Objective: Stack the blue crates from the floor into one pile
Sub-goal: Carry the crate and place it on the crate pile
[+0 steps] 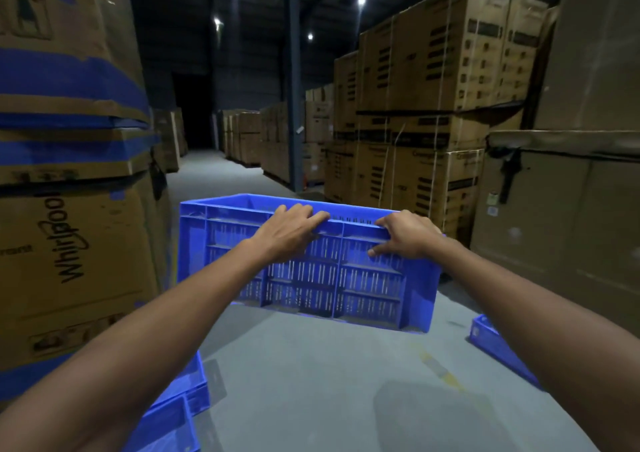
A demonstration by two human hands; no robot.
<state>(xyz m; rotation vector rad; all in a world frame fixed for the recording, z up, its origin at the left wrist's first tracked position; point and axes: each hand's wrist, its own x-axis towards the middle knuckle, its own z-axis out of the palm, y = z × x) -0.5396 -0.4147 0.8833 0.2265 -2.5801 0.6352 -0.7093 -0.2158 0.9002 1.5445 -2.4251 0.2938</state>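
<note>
Blue crate (308, 271) aloft, near rim under both hands' fingers (320, 217)

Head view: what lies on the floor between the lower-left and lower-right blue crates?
Between lower-left crates and lower-right crate: bare grey floor, one yellow mark; head view.

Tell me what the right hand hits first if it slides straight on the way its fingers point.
Probably the left hand. The right hand points its fingers leftward along the near rim of the held blue crate, and the left hand grips that same rim, with only bare rim between them.
</note>
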